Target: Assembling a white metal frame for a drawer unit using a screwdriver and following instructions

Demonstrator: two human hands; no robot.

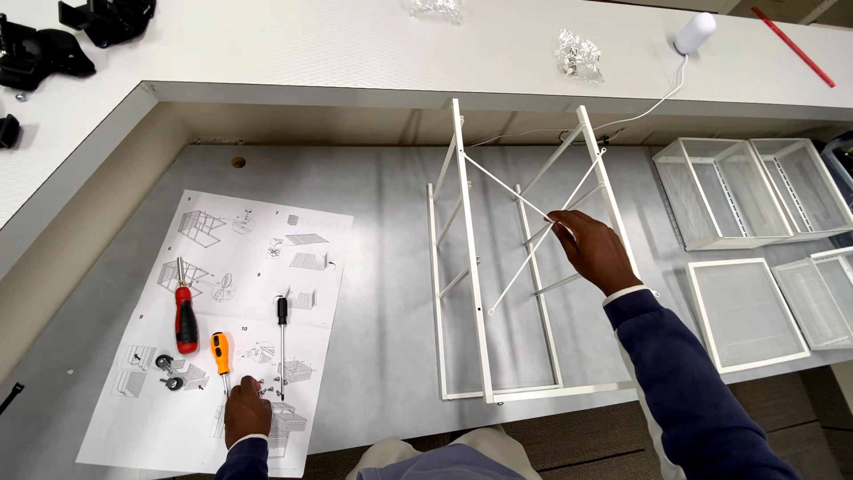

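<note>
Resting my left hand on the instruction sheet, fingers curled together over small screws, w/ the orange screwdriver just beside it. Black screwdriver lies a bit further right. My right hand is nearer the white frame, fingertips pinched on a thin diagonal brace running lower-left to upper-right; mesh baskets sit far right.

head view | looks steeply down | near, over grey floor
</note>
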